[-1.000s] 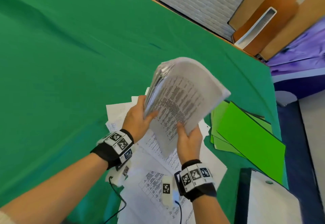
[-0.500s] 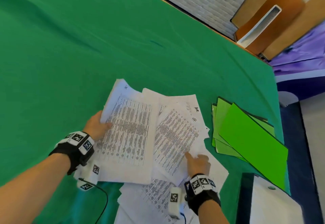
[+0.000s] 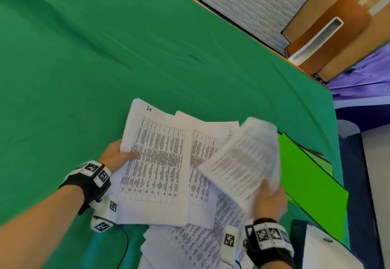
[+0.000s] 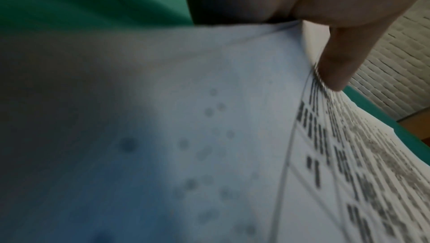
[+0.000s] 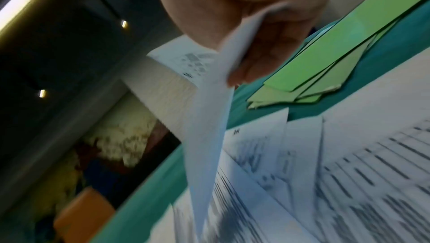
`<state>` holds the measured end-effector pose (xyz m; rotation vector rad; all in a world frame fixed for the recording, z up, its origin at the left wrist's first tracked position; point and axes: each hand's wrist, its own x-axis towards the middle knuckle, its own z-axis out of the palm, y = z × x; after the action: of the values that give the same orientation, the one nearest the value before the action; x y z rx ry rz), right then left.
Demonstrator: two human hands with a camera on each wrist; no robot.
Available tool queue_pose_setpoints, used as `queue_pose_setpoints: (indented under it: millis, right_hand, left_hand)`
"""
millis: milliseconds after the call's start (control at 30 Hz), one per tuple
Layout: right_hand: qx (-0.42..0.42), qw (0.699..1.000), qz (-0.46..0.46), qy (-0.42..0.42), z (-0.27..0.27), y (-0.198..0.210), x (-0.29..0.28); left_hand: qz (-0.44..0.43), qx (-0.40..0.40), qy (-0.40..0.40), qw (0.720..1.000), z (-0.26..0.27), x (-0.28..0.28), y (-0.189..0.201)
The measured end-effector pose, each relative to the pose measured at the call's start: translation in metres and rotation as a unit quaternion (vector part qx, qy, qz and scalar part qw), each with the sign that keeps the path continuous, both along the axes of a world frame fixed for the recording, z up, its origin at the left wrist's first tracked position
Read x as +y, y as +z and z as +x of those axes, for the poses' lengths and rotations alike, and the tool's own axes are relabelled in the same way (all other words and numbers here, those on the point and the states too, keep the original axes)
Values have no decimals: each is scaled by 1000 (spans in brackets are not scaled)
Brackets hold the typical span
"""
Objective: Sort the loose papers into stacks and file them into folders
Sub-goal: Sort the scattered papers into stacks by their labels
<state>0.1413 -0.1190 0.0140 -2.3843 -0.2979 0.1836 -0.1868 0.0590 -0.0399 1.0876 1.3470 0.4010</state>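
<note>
White sheet (image 3: 242, 163) pinched in my right hand (image 3: 270, 199); my left hand (image 3: 116, 156) grips the stack (image 3: 156, 163). I should lift slowly, avoiding dragging neighbouring pages.

Two hands: left hand (image 3: 115, 156), right hand (image 3: 271, 200). One raised sheet (image 3: 242, 163), right. One gripped stack (image 3: 156, 163), left. Loose papers (image 3: 202, 245) near: number unclear. Green folders (image 3: 310, 175), far right: several overlapping, count uncertain. One white binder (image 3: 325, 252), near right.

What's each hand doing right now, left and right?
Left hand: grips the edge of the paper stack, thumb on top.
Right hand: pinches a lifted sheet, blurred.
</note>
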Motion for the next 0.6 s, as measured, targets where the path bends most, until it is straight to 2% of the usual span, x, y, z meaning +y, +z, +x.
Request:
queue_pose_setpoints:
  millis: [67,133,233,300,367,433,500,567,600]
  right_hand:
    - [16,990,136,-32,1,26,-2]
    - [61,980,187,0,-6,40,3]
    - [100,978,95,155,-31,28,13]
    - [97,959,-7,267,-54,3,22]
    - [88,934,-60,340,-79,-28,30]
    - [66,913,-93,391,-104,-48,35]
    - [70,895,-103,429,-121,-60,40]
    - [75,897,-100,423,-125,-63,41]
    - [72,913,-93,391,-121,-63,40]
  left_hand:
    - [1,-12,6,1000,2,-1,6]
    - [4,-21,20,1000,5,-2,10]
    - [2,-23,36,999,7,-2,13]
    - [11,-20,37,999,6,-2,12]
    - [8,9,33,999,7,-1,12]
    - [-12,8,36,999,7,-2,14]
    - [-46,-29,27,998,4,-1,17]
    - [-36,-6,-14,999,2,2,17]
    - [-24,15,-28,999,1,5,15]
